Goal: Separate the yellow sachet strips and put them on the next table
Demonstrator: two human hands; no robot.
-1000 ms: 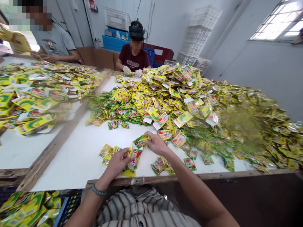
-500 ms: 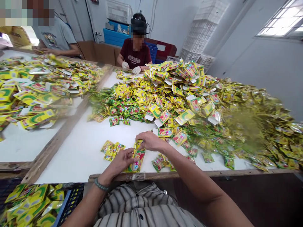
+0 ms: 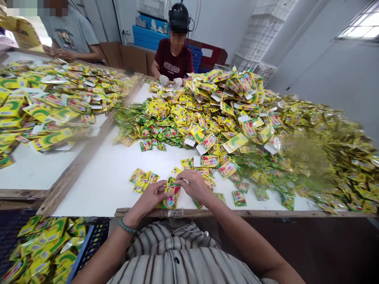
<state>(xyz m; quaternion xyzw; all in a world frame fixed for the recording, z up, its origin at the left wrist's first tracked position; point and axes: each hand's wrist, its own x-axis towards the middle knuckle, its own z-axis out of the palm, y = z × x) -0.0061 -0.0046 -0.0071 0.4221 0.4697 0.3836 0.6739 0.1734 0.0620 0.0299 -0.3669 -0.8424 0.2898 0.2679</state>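
Note:
My left hand [image 3: 154, 194] is closed around a small yellow and green printed carton [image 3: 171, 198], thumb across its front. The carton stands tilted near the table's front edge, its upper end away from me. Curled fingers of my right hand [image 3: 194, 184] press together at the carton's upper right end; my own fingers partly hide what they pinch there. Left of the carton lies a little group of yellow sachets [image 3: 143, 180]. Beyond my right hand are more sachets and a flattish carton [image 3: 206, 161] with a white flap. A green sachet [image 3: 239, 198] lies right of my forearm.
A large heap of sachets [image 3: 166, 118] with cartons on top [image 3: 227, 85] covers the table's far and right side. A wooden divider [image 3: 85, 154] separates another carton pile [image 3: 53, 114]. A blue crate [image 3: 83, 252] of filled cartons stands lower left. Two people work across the table.
My right hand has shifted from above the carton's top to its upper right end, uncovering sachets beyond it. My left hand keeps its hold on the carton. The camera view has tilted slightly.

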